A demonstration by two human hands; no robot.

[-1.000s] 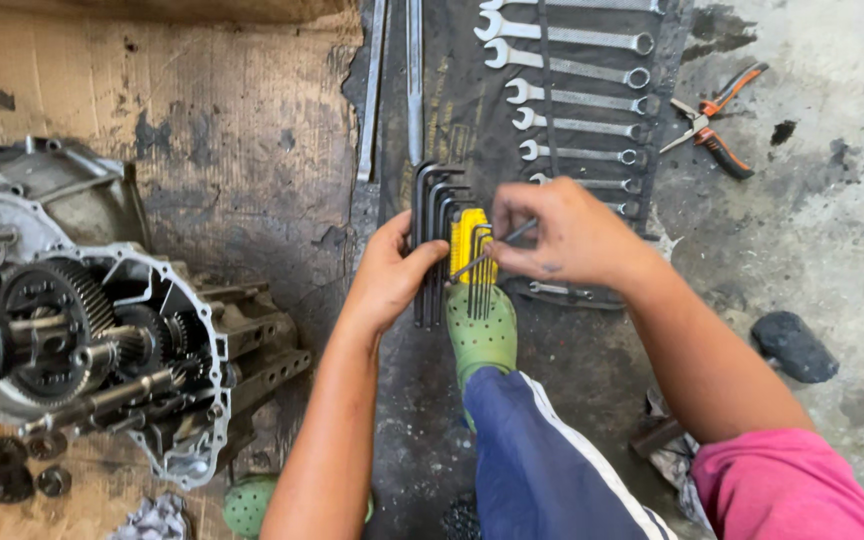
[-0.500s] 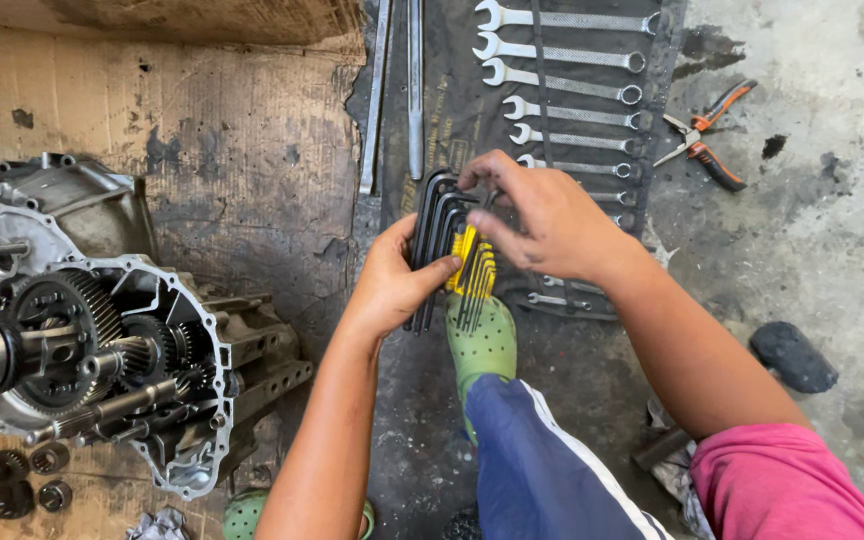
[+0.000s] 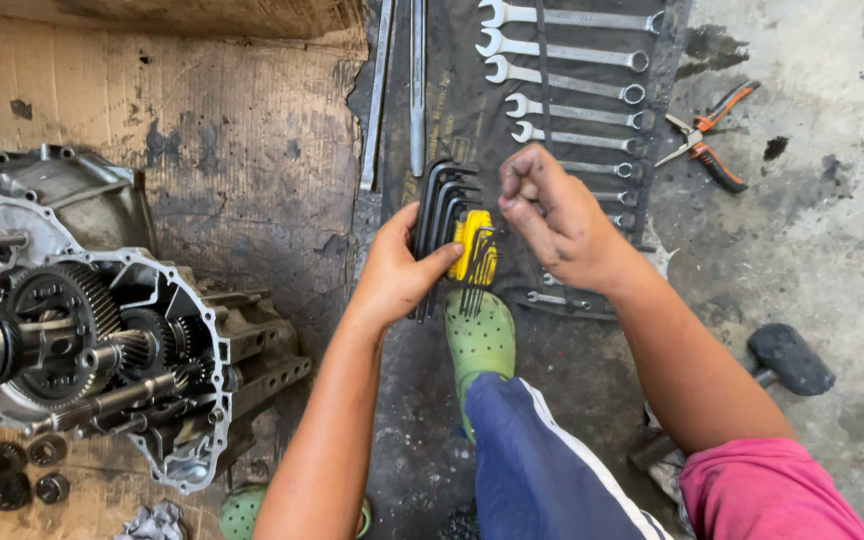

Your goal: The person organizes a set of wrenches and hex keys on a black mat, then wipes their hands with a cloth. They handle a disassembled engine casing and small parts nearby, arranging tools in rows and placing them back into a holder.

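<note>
Right hand [image 3: 552, 215], centre of frame: fingers curled into a loose fist, fingertips pinched together above the key set; whether a single key sits in the pinch cannot be told.

Left hand [image 3: 397, 270], just left of centre: fingers and thumb clamped around the hex key set [image 3: 457, 240], thumb pressed on the yellow holder [image 3: 474, 245].

Hex key set: held at centre frame, above a green perforated clog [image 3: 480, 340]. Dark steel L-shaped keys, graded in size, bent ends uppermost. Judged stiff, fairly light, likely oily and slippery; best gripped by the plastic holder, with individual keys drawn out by the bent end.

Surroundings: row of combination wrenches [image 3: 572, 95] on a dark tool roll [image 3: 452, 110], upper centre; orange-handled pliers [image 3: 707, 140], upper right; opened gearbox [image 3: 92, 330] with exposed gears on cardboard [image 3: 202, 140], left; black mallet head [image 3: 790, 358], right.
</note>
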